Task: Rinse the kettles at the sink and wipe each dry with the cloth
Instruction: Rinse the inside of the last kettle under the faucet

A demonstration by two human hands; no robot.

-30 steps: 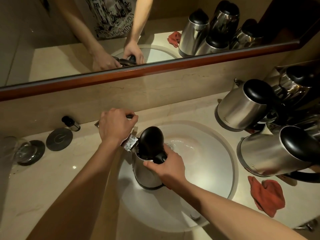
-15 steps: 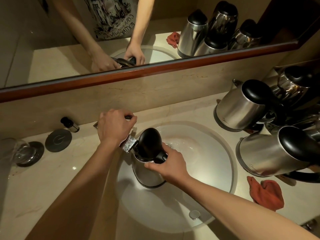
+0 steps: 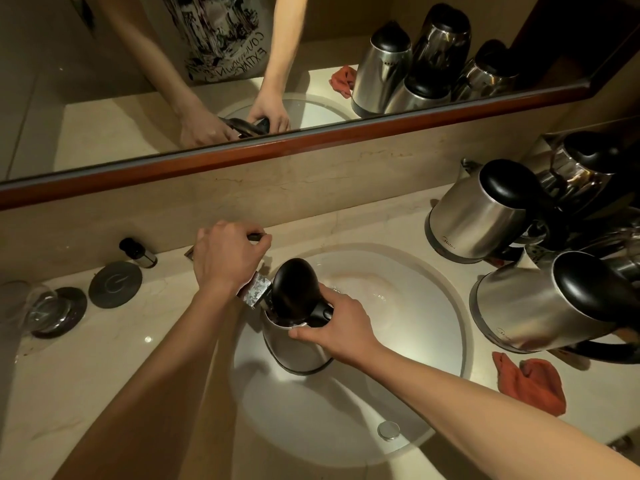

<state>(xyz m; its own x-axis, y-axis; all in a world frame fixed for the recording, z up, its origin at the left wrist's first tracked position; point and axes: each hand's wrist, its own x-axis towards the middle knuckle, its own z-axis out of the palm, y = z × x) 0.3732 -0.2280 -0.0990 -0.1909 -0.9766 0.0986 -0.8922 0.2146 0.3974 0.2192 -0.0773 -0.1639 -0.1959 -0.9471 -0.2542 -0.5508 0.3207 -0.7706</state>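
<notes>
Steel kettle (image 3: 294,348) unmoved under tap (lid open); both hands unchanged.

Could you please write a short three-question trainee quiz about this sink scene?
1. True or false: the kettle in the sink has its lid raised.
2. Which of the hands holds that kettle by its handle? A) left hand B) right hand
3. Fill in: the orange cloth lies on the counter to the ____ of the sink.

Key: 1 true; 2 B, while the left hand grips the tap; 3 right.
</notes>
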